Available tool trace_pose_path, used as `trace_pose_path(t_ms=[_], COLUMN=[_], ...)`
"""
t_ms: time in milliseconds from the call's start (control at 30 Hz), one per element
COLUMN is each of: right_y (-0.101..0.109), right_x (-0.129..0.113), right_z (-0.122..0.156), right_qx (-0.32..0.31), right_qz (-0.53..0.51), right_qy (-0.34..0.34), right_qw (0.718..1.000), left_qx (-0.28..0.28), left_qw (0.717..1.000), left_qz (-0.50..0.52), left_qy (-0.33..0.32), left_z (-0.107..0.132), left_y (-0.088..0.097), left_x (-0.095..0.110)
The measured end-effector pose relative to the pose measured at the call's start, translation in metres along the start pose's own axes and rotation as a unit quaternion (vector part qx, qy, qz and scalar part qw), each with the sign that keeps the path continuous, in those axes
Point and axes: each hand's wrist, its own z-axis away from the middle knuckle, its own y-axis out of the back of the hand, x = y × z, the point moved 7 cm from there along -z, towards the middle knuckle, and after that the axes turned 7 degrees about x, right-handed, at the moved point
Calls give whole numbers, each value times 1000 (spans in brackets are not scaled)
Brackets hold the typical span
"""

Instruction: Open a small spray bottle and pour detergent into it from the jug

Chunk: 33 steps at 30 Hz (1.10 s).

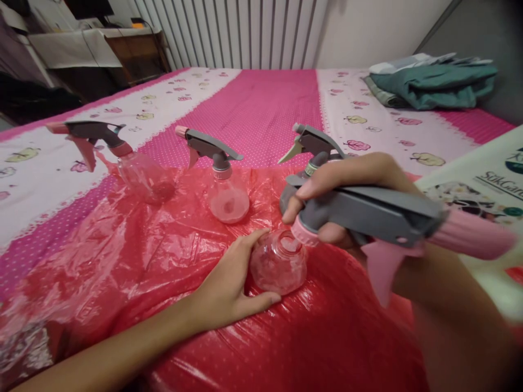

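Head view.

Left hand [232,283]: resting on red plastic sheet [122,256], thumb and fingers loosely grasping clear round bottle [279,262] from its left side.

Clear round bottle: upright on the sheet, neck open, directly below the right hand.

Right hand [351,179]: clenched around grey-and-pink spray head [368,215], pink collar just above the bottle's neck, tilted, nozzle pointing right.

Behind, on the sheet: leaning spray bottle [122,152] at left; upright spray bottle [223,179] in the middle; third spray bottle [312,149] partly hidden by the right hand.

Folded clothes [433,81]: far right on bed [261,109].

Risk, as judged: tilted collar meeting neck askew and cross-threading; slick sheet over soft bed letting bottle skid or tip under downward pressure.
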Motion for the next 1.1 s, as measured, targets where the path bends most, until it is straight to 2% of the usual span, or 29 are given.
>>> trace_pose_path(t_ms=[167,267,433,533,600,767,867,1100], right_y=[-2,-2,-2,-3,-2,11,11,-7], right_x=[2,-3,-12,-8,-4,-8,-5,-7], right_z=[-1,1,5,4,3,1,2,-12], right_qx=[-25,-18,5,-8,7,102,93,42], right_qz=[46,37,117,33,-23,-65,-82,25], right_qy=[45,67,118,67,24,22,-7,-6], right_qw=[998,997,986,997,999,992,992,999], left_qx=[0,-2,4,3,4,1,2,-1], left_qw=[1000,1000,1000,1000,1000,1000,1000,1000], left_qz=[-3,-1,0,1,-3,-5,-7,-4], left_qy=[-5,-2,5,3,2,6,3,19], left_z=[0,1,1,1,1,2,1,2], left_y=[0,1,1,1,2,2,2,0], left_x=[0,0,-2,-1,0,1,1,-4])
